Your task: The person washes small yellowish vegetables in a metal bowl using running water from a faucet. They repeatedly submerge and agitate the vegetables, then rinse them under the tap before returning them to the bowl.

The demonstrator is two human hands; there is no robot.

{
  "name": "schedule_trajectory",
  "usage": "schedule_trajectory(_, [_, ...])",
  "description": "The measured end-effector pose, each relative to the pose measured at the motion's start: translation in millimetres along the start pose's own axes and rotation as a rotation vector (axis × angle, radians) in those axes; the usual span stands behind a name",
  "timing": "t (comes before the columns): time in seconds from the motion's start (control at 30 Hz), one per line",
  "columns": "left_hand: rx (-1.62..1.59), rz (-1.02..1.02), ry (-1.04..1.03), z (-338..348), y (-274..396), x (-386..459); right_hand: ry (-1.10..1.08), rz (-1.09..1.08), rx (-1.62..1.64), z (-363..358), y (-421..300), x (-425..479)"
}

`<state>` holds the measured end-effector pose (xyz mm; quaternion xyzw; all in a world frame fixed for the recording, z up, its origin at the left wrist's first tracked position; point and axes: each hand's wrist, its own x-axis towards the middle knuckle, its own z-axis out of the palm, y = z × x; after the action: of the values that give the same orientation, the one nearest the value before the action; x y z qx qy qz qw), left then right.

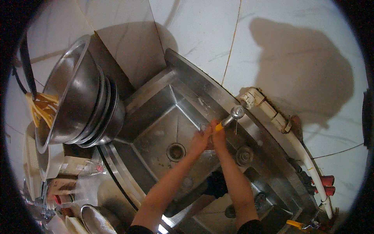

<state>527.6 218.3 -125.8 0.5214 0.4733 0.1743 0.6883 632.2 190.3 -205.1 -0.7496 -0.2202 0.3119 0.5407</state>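
My left hand (202, 138) and my right hand (218, 138) are close together over the basin of a stainless steel sink (157, 133). Both are beside a metal tap (231, 116) whose end is yellow. The fingers of my right hand are near that yellow end, though I cannot tell whether they touch it. Blur and overlap hide the fingers, so whether either hand holds something is unclear. A round drain (176, 152) lies in the basin floor, left of my left hand.
Nested steel bowls (79, 108) lean at the left, holding yellow strips. Below them are cardboard (61, 187), a red-lidded jar (65, 199) and a metal pan (98, 220). A white pipe (305, 158) runs along the tiled wall. Another yellow-handled tap (296, 224) is lower right.
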Motion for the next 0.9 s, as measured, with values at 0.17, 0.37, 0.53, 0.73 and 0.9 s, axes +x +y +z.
schedule_trajectory(0.17, [-0.470, -0.189, -0.215, -11, 11, -10, -0.157, 0.124, 0.471, -14, -37, -23])
schedule_trajectory(0.37, [-0.833, -0.183, -0.350, 7, 22, -7, -0.029, -0.085, 0.148, -20, -7, -12])
schedule_trajectory(0.53, [-0.957, -0.216, -0.053, 13, 31, -1, -0.147, -0.051, 0.365, -29, -69, -71])
schedule_trajectory(0.73, [-0.728, 0.110, 0.011, 40, 25, -6, -0.028, -0.123, 0.496, -54, -52, -108])
schedule_trajectory(0.9, [-1.054, -0.204, -0.180, 45, 28, -11, -0.027, -0.033, 0.612, -72, -52, -121])
